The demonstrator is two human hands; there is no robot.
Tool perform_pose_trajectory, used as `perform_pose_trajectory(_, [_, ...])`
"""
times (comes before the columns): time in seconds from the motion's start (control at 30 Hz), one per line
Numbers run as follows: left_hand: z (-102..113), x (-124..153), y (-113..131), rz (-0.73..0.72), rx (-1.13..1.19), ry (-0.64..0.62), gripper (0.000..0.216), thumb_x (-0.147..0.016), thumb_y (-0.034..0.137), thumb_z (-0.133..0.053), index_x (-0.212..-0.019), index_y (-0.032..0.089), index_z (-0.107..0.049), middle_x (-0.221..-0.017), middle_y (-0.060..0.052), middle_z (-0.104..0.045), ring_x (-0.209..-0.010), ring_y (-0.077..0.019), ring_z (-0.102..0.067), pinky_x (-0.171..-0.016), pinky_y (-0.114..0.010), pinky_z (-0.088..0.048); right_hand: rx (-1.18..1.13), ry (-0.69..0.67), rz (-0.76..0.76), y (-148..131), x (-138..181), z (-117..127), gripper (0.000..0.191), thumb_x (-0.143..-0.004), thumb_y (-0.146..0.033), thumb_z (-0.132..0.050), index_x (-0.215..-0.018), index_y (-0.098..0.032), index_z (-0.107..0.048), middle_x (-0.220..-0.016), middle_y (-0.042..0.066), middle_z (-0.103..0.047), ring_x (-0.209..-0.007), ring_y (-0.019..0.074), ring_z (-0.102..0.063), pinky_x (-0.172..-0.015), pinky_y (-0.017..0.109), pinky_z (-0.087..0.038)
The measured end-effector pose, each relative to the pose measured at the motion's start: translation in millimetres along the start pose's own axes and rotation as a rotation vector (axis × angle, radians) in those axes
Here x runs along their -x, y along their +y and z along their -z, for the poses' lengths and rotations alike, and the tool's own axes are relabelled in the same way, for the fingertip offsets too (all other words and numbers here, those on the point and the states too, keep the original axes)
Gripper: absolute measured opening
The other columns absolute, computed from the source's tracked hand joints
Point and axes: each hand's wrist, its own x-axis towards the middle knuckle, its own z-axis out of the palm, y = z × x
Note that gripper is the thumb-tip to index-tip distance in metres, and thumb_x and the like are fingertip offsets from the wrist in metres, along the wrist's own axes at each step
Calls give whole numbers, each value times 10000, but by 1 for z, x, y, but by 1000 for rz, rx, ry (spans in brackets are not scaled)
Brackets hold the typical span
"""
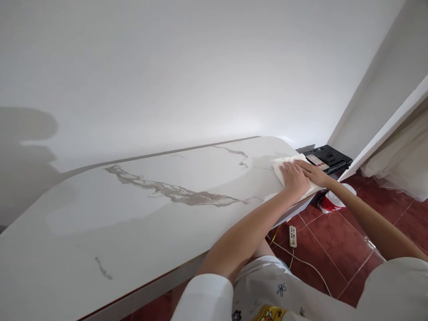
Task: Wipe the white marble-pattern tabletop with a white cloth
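Observation:
A white cloth [280,166] with a textured surface lies spread at the right end of a white marble-patterned table [140,232]. My left hand [295,179] presses down on it, fingers bent against the fabric. Just beyond and to the right, my right hand [313,173] rests flat on the same cloth, its fingers stretched towards the left hand and touching it. Part of the cloth is covered by both hands, and one edge hangs near the table's right corner.
A white wall [187,71] runs behind the table. Past its right end is a black case [331,158]. On the red tiled floor [321,240] are a red-and-white container [334,203] and a power strip [293,236] with a cord. A pale curtain [397,156] hangs at right.

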Motion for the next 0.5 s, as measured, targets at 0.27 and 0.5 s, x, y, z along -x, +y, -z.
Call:
perform_pose_trajectory(0.27, [-18,-63,5,-7,58,38,677,-901,349,-443,-1471,-9,-369,-1504,-258,-402,-1417,-377,-302,-1166,-545,-193,28,14,-47,46,-34,12,578,-971,-547,-278,-1397,-270,-553,-1455,45,-549,-1406,262,-428,-1199,491,-328])
perform_pose_trajectory(0.5, [-24,-123,-32,-43,91,67,565,-938,302,-362,-1420,20,-448,-1449,-216,-475,-1389,-318,-349,-1178,-466,-212,29,30,-114,77,-96,-1,547,-973,-517,-277,-1388,-294,-555,-1445,28,-560,-1396,259,-442,-1185,482,-345])
